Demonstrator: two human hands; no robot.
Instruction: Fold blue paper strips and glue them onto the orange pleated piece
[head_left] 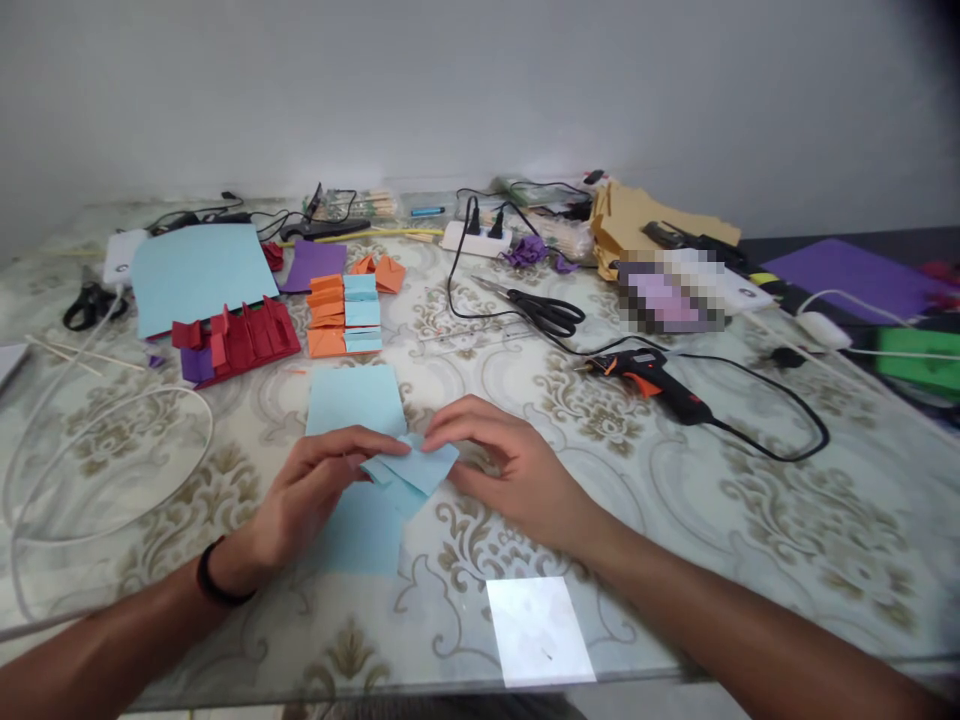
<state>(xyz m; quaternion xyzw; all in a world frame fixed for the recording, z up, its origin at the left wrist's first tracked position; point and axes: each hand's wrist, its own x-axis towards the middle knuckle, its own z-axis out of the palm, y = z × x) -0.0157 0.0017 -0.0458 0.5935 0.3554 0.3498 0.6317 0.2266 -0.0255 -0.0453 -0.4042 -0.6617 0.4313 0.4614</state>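
Left hand [296,497] and right hand [517,470], fingers partly closed, pinch opposite sides of the folded blue paper [426,472] between them, its long axis roughly left–right, over flat blue paper [354,395] on the desk [525,545]; neither is clearly nearer.

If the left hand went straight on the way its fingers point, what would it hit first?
The folded light-blue paper, already at the fingertips of the left hand. Beyond it, the fingers of the right hand look next in line, though depth is hard to judge.
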